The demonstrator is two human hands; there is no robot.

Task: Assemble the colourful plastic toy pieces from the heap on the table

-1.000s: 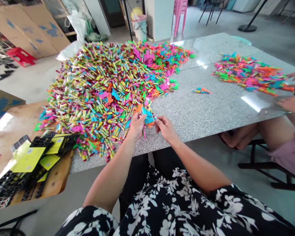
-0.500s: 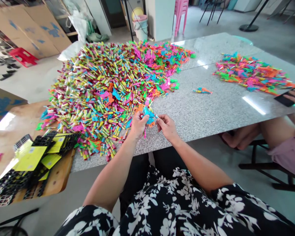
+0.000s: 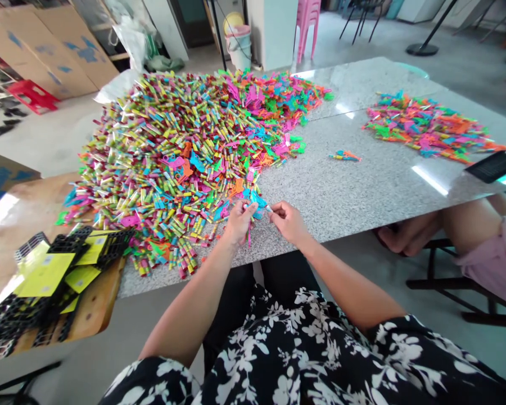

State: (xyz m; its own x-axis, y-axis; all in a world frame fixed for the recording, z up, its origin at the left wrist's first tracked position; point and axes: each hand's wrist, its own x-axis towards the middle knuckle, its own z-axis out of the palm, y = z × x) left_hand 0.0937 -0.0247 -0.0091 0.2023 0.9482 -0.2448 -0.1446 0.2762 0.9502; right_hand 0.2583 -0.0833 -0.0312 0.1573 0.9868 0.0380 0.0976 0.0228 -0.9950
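My left hand (image 3: 238, 223) is closed around small plastic toy pieces at the table's front. A bright blue plastic toy piece (image 3: 258, 202) sticks out past its thumb, and a thin pink strip (image 3: 249, 233) hangs below. Facing it, my right hand (image 3: 290, 221) pinches a small white-tipped piece (image 3: 269, 208) between thumb and forefinger, close against the blue one. Just beyond both hands rises a big heap of short multicoloured tubes (image 3: 168, 129), with pistol-shaped plastic pieces (image 3: 186, 169) mixed in. The exact shape of what my fingers enclose is hidden.
The speckled stone table (image 3: 320, 191) bears a smaller pile of toy pieces (image 3: 430, 126) at right and a few loose ones (image 3: 346, 156). A person sits there with a dark phone-like object (image 3: 489, 167). Black mesh pieces with yellow cards (image 3: 46, 274) lie on a wooden table at left.
The orange bits at my left hand no longer show, and the blue piece sits differently between my hands. At right, the other person's hand has drawn back toward the frame edge.
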